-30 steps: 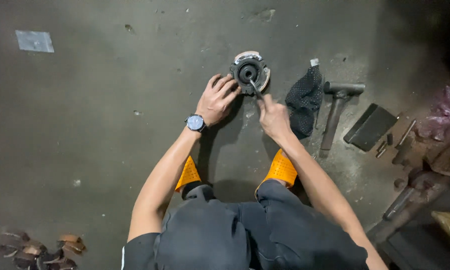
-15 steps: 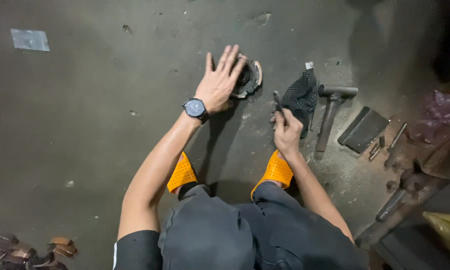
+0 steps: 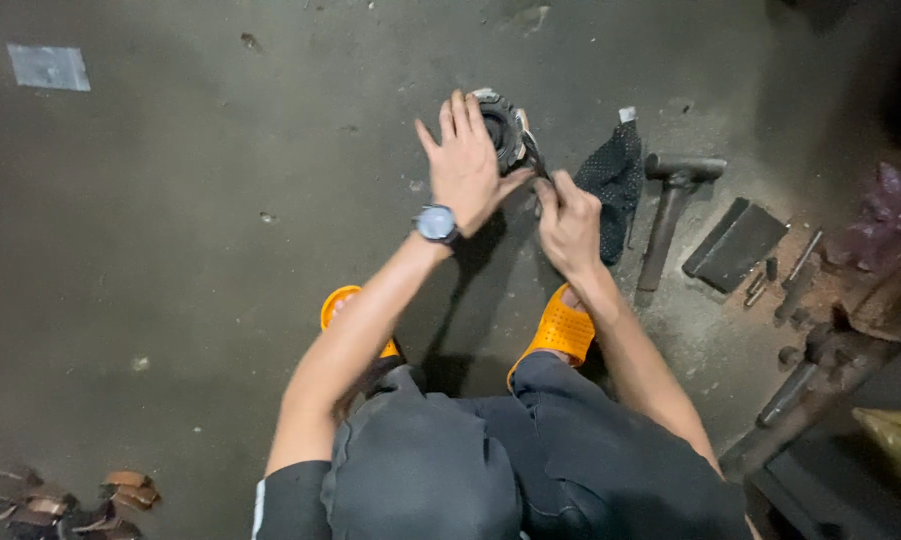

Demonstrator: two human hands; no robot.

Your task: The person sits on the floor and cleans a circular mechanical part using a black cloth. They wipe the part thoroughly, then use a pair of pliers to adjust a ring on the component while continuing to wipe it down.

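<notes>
A round metal part (image 3: 506,128) stands tipped up on its edge on the concrete floor (image 3: 191,250), its open centre hole turned toward the person and a little to the left, its flat faces nearly upright. The left hand (image 3: 468,165) lies flat against the part's near face with the fingers stretched out and spread, the thumb reaching under the rim; it presses rather than wraps, so that grip is open. The right hand (image 3: 569,222) is closed in a fist round a thin metal tool (image 3: 533,158), whose long axis slants up and to the left, the tip meeting the part's right rim. The part sits just above both hands, touching the left palm and the tool tip.

One watch (image 3: 437,223) is on the left wrist. Two orange slippers (image 3: 563,330) show below the hands. Right of the hands lie one dark dotted cloth (image 3: 611,180), one hammer (image 3: 671,200) with its handle pointing toward the person, and one flat dark block (image 3: 736,243), with several small rods beside it.
</notes>
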